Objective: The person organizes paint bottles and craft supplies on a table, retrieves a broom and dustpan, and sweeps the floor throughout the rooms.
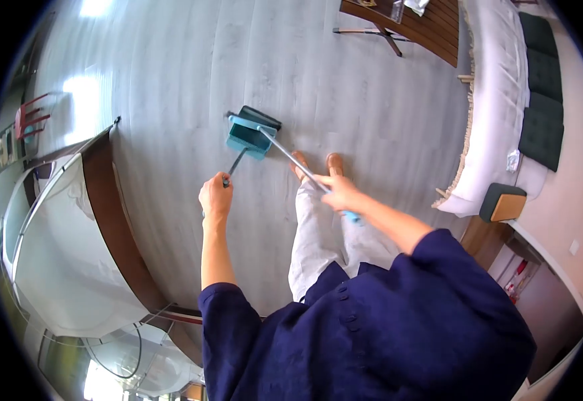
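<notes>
My left hand (pixel 215 194) grips the top of a dark handle that runs down to a dark dustpan (pixel 262 117) resting on the grey floor (pixel 345 87). My right hand (pixel 340 194) is closed around the long silver handle of a teal broom, whose brush head (pixel 245 137) sits on the floor right against the dustpan. Both tools are just ahead of my feet (pixel 317 164), and my white trousers and dark blue sleeves fill the lower part of the view.
A bed with white bedding (pixel 498 100) and dark cushions (pixel 540 80) lies at the right. A wooden table (pixel 418 23) stands at the top. A brown-edged white surface (pixel 71 240) curves along the left, with a red chair (pixel 32 117) beyond it.
</notes>
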